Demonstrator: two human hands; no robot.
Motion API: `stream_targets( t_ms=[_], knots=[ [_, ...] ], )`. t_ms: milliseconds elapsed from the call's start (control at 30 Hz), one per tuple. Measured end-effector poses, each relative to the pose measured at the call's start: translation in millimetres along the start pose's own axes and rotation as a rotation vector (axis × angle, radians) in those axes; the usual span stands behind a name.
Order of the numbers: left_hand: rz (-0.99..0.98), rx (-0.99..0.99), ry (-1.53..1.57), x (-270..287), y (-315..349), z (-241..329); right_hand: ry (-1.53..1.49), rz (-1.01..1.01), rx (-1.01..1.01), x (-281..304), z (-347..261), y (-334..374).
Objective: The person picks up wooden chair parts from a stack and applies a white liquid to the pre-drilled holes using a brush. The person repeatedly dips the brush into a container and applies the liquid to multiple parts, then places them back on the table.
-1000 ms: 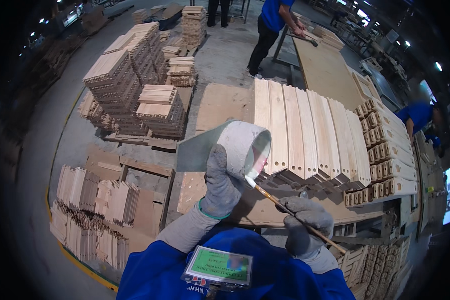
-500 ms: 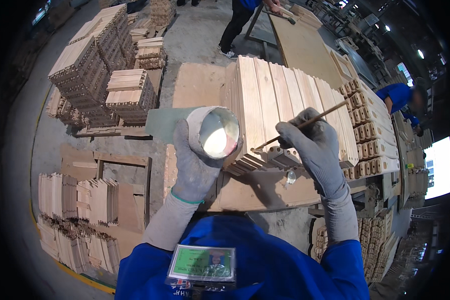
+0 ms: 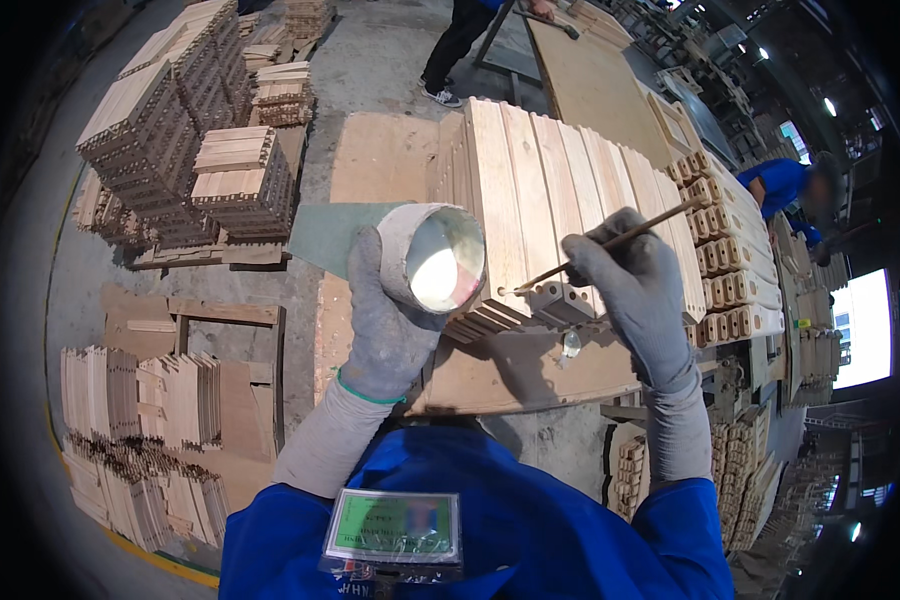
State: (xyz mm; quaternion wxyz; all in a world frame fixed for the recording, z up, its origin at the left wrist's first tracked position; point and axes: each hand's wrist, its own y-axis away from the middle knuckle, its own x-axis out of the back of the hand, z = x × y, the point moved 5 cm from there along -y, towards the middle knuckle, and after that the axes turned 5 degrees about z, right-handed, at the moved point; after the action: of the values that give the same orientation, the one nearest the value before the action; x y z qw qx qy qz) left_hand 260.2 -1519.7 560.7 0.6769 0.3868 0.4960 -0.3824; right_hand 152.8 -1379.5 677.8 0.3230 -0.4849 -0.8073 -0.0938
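Observation:
My left hand [image 3: 395,335], in a grey glove, is wrapped round a tilted round cup [image 3: 398,250] with pale white stuff inside. In my gloved right hand [image 3: 630,290] a thin wooden stick [image 3: 610,245] is pinched, slanting down to the left. Its tip meets the near end of a pale wooden slat [image 3: 505,215], beside a small hole. That slat lies in a stack of several slats side by side. Dark round holes show in the end faces of some slats [image 3: 562,300] between my hands.
Stacks of wooden pieces [image 3: 135,130] stand on the floor at far left, more slats [image 3: 100,390] at near left. Right of my stack are holed wooden parts [image 3: 730,260]. A long table [image 3: 590,90] lies beyond. One person [image 3: 455,50] stands at the back, another [image 3: 780,185] at right.
The view has shifted a little, moving the scene slightly leftward and up. The stick's tip has moved from a slat's end edge onto its top near the hole. Both hands keep their holds.

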Motion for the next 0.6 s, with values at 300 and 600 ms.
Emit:
stream_targets(
  t_ms=[300,600],
  knots=[
    [-0.005,-0.003,0.026,0.0,-0.7,-0.3,0.052,-0.037,0.075,-8.5,-2.1,7.9],
    [-0.02,0.009,0.051,2.8,-1.4,-1.0,0.071,-0.103,0.09,-23.7,-5.1,5.8]
  ],
)
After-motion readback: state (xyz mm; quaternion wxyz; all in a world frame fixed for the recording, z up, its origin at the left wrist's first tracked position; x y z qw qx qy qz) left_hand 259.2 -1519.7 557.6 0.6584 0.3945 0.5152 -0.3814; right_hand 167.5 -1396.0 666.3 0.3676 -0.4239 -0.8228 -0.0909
